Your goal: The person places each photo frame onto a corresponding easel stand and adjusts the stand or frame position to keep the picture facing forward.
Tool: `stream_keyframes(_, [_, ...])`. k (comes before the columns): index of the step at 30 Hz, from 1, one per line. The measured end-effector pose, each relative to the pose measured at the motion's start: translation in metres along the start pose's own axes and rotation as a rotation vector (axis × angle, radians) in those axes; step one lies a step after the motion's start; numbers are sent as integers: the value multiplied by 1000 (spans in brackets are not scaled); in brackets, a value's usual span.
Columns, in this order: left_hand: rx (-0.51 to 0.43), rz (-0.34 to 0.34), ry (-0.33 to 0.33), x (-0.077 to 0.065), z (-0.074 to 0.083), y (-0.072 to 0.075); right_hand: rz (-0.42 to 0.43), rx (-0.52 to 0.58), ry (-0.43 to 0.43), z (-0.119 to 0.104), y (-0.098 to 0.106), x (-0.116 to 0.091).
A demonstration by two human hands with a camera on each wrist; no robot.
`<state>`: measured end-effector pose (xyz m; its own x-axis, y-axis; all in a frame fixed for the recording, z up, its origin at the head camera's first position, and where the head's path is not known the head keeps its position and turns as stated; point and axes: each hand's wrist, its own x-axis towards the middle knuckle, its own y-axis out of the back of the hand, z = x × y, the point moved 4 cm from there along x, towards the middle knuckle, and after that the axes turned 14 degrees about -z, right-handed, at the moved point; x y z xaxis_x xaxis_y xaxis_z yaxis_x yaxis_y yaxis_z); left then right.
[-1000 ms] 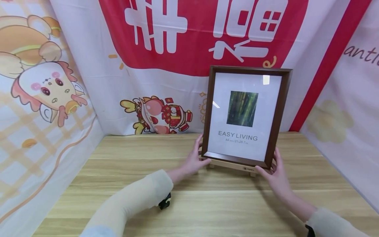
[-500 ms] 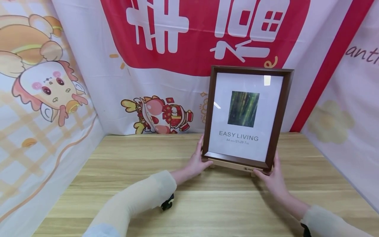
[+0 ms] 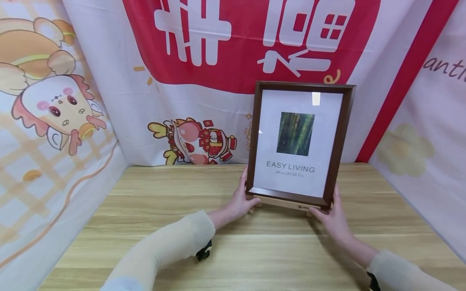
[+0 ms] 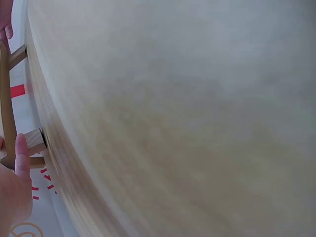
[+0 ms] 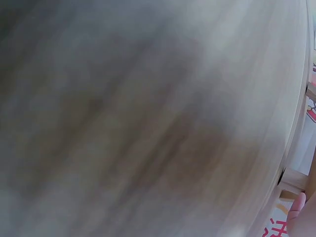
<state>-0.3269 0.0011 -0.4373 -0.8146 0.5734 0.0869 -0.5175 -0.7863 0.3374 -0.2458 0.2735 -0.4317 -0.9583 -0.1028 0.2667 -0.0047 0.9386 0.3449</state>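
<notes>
A brown picture frame point(image 3: 299, 141), with a bamboo picture and the words "EASY LIVING", leans back on a light wooden easel point(image 3: 280, 203) on the table. My left hand point(image 3: 238, 202) grips the left end of the easel's ledge, thumb in front and fingers going behind the frame's lower corner. At the other end, my right hand point(image 3: 335, 220) holds the ledge the same way, its thumb on the front. The left wrist view shows the easel's short feet point(image 4: 35, 140) beside my left thumb. Most of the easel is hidden behind the frame.
The wood-grain table point(image 3: 174, 190) reaches back to a hanging cloth point(image 3: 204, 101) with red and white prints, close behind the frame. Printed cloths also hang at the left side point(image 3: 40, 161) and the right side point(image 3: 418, 161).
The frame and easel have shifted slightly left, and the glare on the glass has moved. My right hand has moved left with them. Both hands keep their grip.
</notes>
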Motion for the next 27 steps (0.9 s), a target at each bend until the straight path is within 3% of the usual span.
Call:
stream_keyframes(10, [6, 72, -10, -22, 0, 11, -51, 38, 30, -5, -17, 10])
stream_keyframes(20, [2, 142, -3, -46, -3, 22, -123, -46, -88, -9, -32, 20])
stream_keyframes(27, [9, 198, 45, -63, -5, 31, -167, 5, -77, -12, -47, 27])
